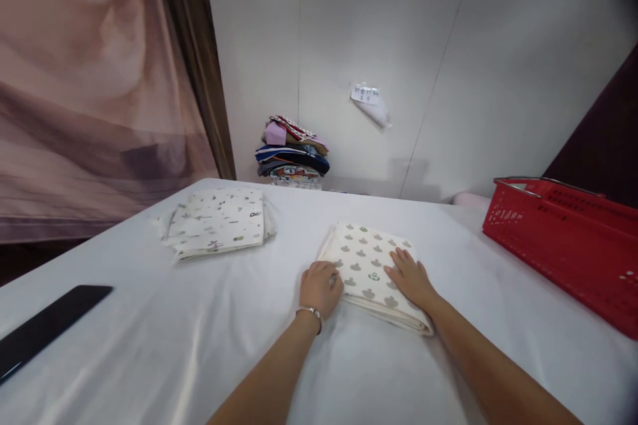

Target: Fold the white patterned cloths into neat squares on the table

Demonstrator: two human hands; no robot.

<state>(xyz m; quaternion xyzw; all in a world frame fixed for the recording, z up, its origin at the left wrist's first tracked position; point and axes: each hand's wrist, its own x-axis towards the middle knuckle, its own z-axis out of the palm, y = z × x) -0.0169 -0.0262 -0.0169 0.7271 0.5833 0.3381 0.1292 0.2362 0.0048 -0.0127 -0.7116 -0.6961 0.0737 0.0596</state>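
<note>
A folded white cloth (369, 259) with grey and a few green motifs lies on the white-covered table in front of me. At its near left corner, my left hand (321, 287) has its fingers curled over the edge; a bracelet is on the wrist. My right hand (409, 277) rests flat on the cloth's right side, fingers stretched out. Layers of the fold show along the near edge. Further left lies another folded white cloth (219, 219), printed with small scattered pictures; neither hand touches it.
A red plastic basket (563, 239) with metal handles stands at the right of the table (199, 332). At the left edge lies a flat black object (50, 325). Behind the table is a pile of folded textiles (292, 154). A paper label (366, 94) hangs on the wall.
</note>
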